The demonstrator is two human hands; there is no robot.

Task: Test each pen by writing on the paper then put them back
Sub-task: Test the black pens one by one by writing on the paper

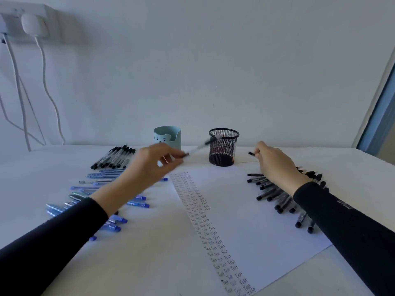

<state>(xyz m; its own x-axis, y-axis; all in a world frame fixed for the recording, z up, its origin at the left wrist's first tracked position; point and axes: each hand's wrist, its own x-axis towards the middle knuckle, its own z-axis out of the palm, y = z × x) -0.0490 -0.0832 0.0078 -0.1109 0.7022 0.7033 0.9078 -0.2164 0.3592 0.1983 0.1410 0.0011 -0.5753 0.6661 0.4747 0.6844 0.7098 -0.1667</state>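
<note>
Blue pens [96, 189] lie at left of counter [139, 263]. Left grip [154, 165] pinches a black pen [197, 148], aimed twd mesh cup [223, 148]. Paper [245, 210] has 3 cols of "Test", so prob. well along. Right grip [273, 161] pinches a cap [251, 153] above black pens [275, 195]; recapping and return left.

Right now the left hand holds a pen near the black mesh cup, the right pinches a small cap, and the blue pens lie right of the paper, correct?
No: the blue pens lie left of the paper, as the head view shows. The left hand holds a pen near the black mesh cup, and the right hand pinches a small cap.
</note>
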